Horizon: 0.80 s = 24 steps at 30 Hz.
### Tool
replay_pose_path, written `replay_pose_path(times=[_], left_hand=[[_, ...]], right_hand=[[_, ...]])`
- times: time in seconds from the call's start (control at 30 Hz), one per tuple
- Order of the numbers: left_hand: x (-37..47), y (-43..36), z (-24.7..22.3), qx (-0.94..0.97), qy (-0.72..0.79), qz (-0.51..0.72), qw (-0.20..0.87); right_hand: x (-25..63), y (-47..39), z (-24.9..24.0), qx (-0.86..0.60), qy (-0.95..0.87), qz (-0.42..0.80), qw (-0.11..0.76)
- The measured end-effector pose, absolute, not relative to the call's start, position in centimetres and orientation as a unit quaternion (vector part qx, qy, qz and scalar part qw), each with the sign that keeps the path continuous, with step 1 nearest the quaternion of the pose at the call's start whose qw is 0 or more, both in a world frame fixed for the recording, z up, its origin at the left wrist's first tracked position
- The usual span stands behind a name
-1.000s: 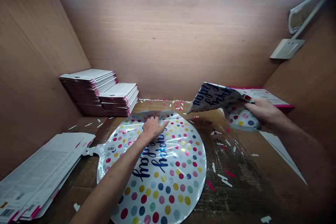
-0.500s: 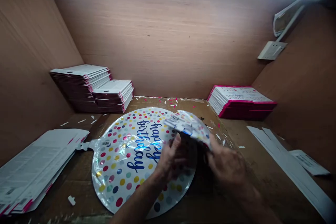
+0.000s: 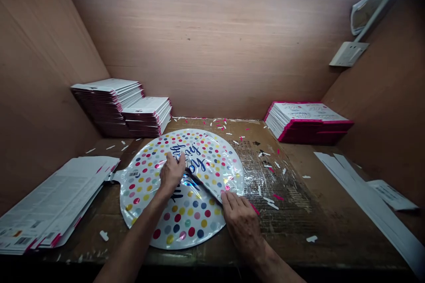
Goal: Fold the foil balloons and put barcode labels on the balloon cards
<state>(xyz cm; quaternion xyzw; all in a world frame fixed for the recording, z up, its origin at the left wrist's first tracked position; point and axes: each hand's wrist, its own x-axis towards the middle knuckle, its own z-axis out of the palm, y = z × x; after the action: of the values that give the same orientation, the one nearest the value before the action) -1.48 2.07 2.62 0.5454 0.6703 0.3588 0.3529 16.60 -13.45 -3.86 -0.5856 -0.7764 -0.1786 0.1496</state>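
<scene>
A flat, round foil balloon [image 3: 217, 159] with coloured dots and blue lettering lies on the cardboard-covered surface, its neck pointing left. A dark diagonal crease or gap runs across it between my hands and interrupts the lettering. My left hand [image 3: 172, 171] is closed at the balloon's middle, the foil pinched at the upper end of this crease. At the lower right end of the crease, my right hand [image 3: 241, 216] grips the foil with its fingers together and bent. Both thumbs are partly hidden.
Stacks of white, pink-edged cards [image 3: 133, 110] stand at back left, a pink-sided stack [image 3: 315, 130] at back right. Printed card sleeves [image 3: 63, 199] lie at left, long paper strips [image 3: 361, 208] at right. Small scraps [image 3: 272, 201] litter the cardboard [image 3: 299, 230]. Wooden walls [image 3: 212, 62] enclose the space.
The dotted foil piece my hands held raised over the balloon no longer shows above it. My left hand has moved left to the balloon's middle; my right hand has come down and left onto its edge.
</scene>
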Motion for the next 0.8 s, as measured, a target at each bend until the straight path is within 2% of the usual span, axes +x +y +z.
replay_pose_path(times=[0.1,0.23,0.4,0.57,0.73,0.8], left_hand=[[-1.0,1.1,2.6,0.657,0.632,0.356,0.206],[0.9,0.8,-0.3,0.797,0.574,0.185,0.038],[1.6,2.8,-3.2,0.815,0.567,0.115,0.034],[1.7,3.3,-3.0,0.834,0.540,0.103,0.035],[2.9,3.3,-3.0,0.847,0.515,0.122,0.042],[3.0,3.4,-2.5,0.854,0.501,0.131,0.052]], right_hand=[[15.5,-13.5,-3.6,-0.556,-0.777,-0.220,0.198],[14.2,-13.6,-3.1,-0.514,-0.787,-0.231,0.251],[15.3,-12.2,-3.0,-0.504,-0.819,-0.167,0.218],[14.5,-11.6,-4.3,-0.460,-0.840,-0.190,0.218],[13.3,-11.7,-3.5,-0.418,-0.863,-0.139,0.248],[14.2,-11.3,-2.9,-0.443,-0.859,-0.116,0.229]])
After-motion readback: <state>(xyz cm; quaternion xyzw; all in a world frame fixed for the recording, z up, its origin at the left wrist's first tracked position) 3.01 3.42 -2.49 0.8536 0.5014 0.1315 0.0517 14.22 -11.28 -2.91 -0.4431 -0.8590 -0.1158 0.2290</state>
